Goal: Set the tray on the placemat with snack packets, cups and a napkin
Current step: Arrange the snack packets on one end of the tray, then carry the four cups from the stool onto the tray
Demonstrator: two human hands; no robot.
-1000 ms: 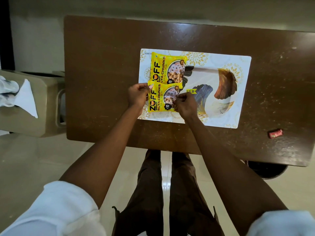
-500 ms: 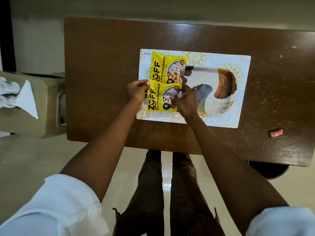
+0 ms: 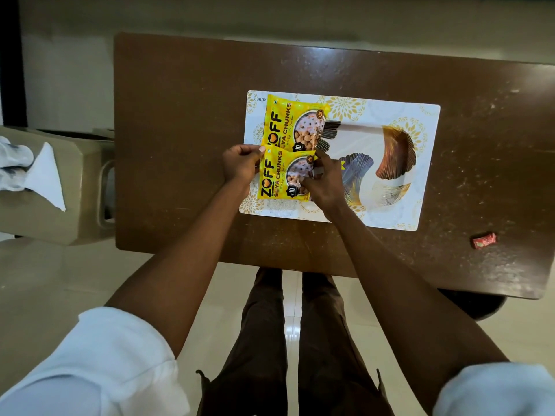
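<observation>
1. At the left end of the tray (image 3: pixel 420 163), both hands are working on the near snack packet (image 3: pixel 277 178). The left hand (image 3: pixel 240 165) is pinching its outer corner, and the right hand (image 3: pixel 326 183) is gripping its inner edge.
2. It seems to be overlapping the far snack packet (image 3: pixel 288 121) (only slightly), so sliding it flat toward the person looks like the way to square the pair.
3. Both hands letting go together should be keeping it from skewing.
4. With the napkin (image 3: pixel 45 175) lying on a beige seat (image 3: pixel 75 211) beside the desk (image 3: pixel 180 115), I'd be leaving the tray's right half free.
</observation>
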